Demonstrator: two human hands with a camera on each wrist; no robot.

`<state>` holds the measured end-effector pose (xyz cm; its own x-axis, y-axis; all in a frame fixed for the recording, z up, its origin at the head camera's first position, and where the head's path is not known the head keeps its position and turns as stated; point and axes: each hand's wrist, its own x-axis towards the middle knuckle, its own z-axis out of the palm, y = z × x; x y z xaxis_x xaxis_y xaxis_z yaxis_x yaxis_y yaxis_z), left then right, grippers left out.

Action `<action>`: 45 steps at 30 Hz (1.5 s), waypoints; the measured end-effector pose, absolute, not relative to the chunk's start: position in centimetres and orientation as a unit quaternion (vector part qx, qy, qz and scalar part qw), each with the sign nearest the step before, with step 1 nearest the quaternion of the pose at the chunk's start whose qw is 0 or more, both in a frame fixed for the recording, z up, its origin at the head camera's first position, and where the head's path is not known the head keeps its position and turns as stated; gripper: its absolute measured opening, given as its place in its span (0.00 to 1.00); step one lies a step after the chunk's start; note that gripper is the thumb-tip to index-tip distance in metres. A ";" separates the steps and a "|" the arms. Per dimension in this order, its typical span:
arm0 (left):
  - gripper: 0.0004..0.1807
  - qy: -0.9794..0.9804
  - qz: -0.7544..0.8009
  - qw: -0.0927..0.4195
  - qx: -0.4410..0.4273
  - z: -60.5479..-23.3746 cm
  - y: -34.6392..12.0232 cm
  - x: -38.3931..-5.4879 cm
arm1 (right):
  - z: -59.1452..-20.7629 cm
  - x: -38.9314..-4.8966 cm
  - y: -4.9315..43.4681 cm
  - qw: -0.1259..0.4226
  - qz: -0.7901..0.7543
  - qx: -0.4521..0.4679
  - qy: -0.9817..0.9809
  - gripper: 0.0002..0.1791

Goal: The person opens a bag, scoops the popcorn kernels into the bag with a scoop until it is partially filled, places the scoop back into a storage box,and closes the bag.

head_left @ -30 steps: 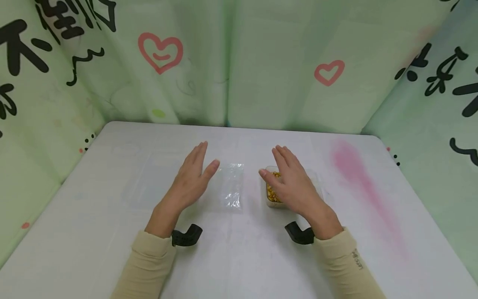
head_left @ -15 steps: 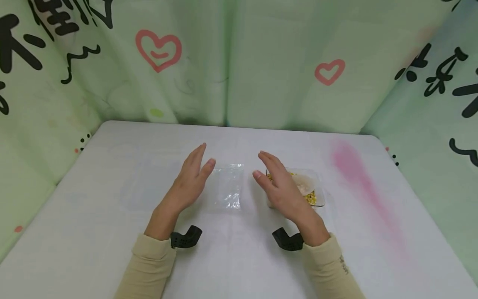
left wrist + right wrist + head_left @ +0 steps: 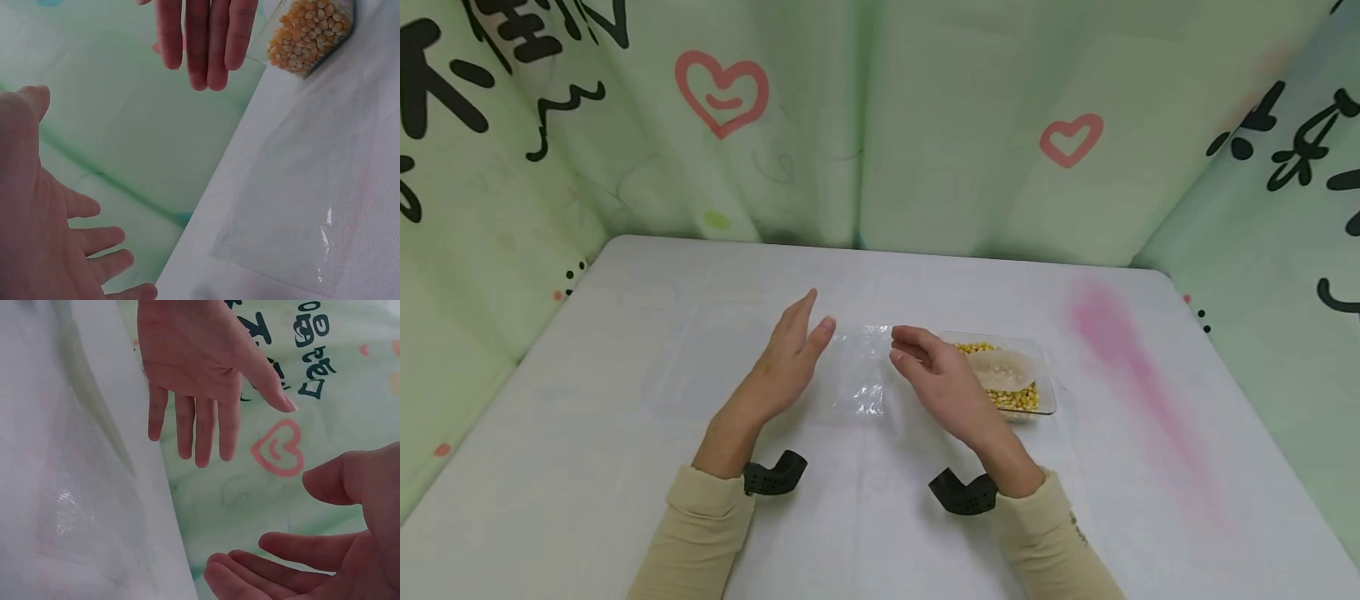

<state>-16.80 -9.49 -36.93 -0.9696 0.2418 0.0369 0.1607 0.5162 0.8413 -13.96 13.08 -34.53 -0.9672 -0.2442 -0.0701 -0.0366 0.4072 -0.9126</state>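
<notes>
My left hand [image 3: 781,364] hovers over the table with its fingers straight and thumb apart, holding nothing. Just right of it lies a flat, clear plastic bag [image 3: 859,379]. My right hand [image 3: 947,387], fingers slightly bent and nothing in them, hangs between the bag and a clear rectangular container [image 3: 1047,408]; it hides the container's left end. Yellow corn kernels [image 3: 1018,399] fill the container, and a whitish translucent oval piece [image 3: 1000,369] lies on them. In the left wrist view the kernels [image 3: 310,31] show through the container's wall, beside the bag [image 3: 287,206].
A white-covered table [image 3: 820,533] with a pink smear [image 3: 1120,350] at right carries everything. Faint clear plastic [image 3: 700,358] lies at the left. Green curtains [image 3: 940,125] with hearts and black writing enclose the back and sides.
My right hand has moved left, from over the container toward the bag, its fingers bending slightly, uncovering more corn and the whitish piece. My left hand has barely moved.
</notes>
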 end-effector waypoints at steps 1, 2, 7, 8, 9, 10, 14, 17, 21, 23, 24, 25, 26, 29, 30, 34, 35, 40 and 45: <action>0.41 0.870 0.478 0.044 0.114 -37.0 -9.5 -16.8 | -34.6 -14.0 13.0 0.098 -0.537 -0.081 0.834 0.25; 0.41 0.870 0.478 0.046 0.113 -37.0 -9.5 -16.9 | -34.8 -14.0 12.9 0.099 -0.534 -0.079 0.836 0.25; 0.41 0.869 0.478 0.054 0.112 -37.2 -9.6 -17.0 | -35.5 -14.3 12.6 0.100 -0.528 -0.077 0.840 0.25; 0.40 0.870 0.478 0.055 0.111 -37.2 -9.6 -17.0 | -35.6 -14.3 12.5 0.101 -0.525 -0.078 0.841 0.25; 0.40 0.870 0.478 0.056 0.110 -37.3 -9.6 -17.0 | -35.7 -14.4 12.5 0.102 -0.523 -0.080 0.843 0.25; 0.40 0.870 0.478 0.056 0.107 -37.3 -9.7 -17.0 | -35.7 -14.4 12.4 0.105 -0.519 -0.080 0.845 0.25; 0.39 0.872 0.476 0.057 0.096 -37.3 -9.7 -17.1 | -35.7 -14.5 12.1 0.113 -0.498 -0.076 0.857 0.27; 0.39 0.881 0.461 0.064 0.087 -37.3 -9.7 -17.1 | -35.6 -14.5 11.8 0.115 -0.485 -0.067 0.864 0.27; 0.35 0.897 0.429 0.077 0.072 -37.4 -9.8 -17.1 | -35.8 -14.7 11.4 0.120 -0.478 -0.062 0.868 0.29; 0.33 0.903 0.418 0.080 0.067 -37.4 -9.8 -17.1 | -36.1 -14.7 11.2 0.121 -0.473 -0.060 0.870 0.29; 0.33 0.905 0.413 0.081 0.063 -37.4 -9.8 -17.1 | -36.3 -14.7 11.0 0.121 -0.469 -0.057 0.873 0.29; 0.32 0.907 0.410 0.083 0.060 -37.5 -9.8 -17.1 | -36.5 -14.7 10.9 0.121 -0.464 -0.053 0.876 0.29; 0.32 0.908 0.406 0.086 0.057 -37.5 -9.8 -17.1 | -36.7 -14.7 10.8 0.120 -0.460 -0.051 0.878 0.29; 0.30 0.913 0.394 0.093 0.056 -37.7 -9.9 -17.1 | -37.4 -14.6 10.5 0.111 -0.441 -0.045 0.889 0.29; 0.30 0.914 0.391 0.096 0.054 -37.8 -9.9 -17.1 | -37.6 -14.6 10.4 0.105 -0.436 -0.046 0.893 0.30; 0.29 0.914 0.389 0.103 0.050 -38.0 -10.0 -17.0 | -37.8 -14.5 10.1 0.090 -0.421 -0.054 0.901 0.31; 0.28 0.914 0.389 0.106 0.047 -38.0 -9.9 -17.0 | -37.8 -14.5 10.0 0.089 -0.417 -0.056 0.903 0.31; 0.27 0.913 0.387 0.127 0.019 -38.1 -9.8 -17.0 | -38.0 -14.6 10.0 0.092 -0.410 -0.051 0.906 0.31; 0.29 0.904 0.399 0.151 -0.007 -38.2 -9.8 -16.8 | -38.5 -14.6 9.7 0.088 -0.415 -0.039 0.905 0.30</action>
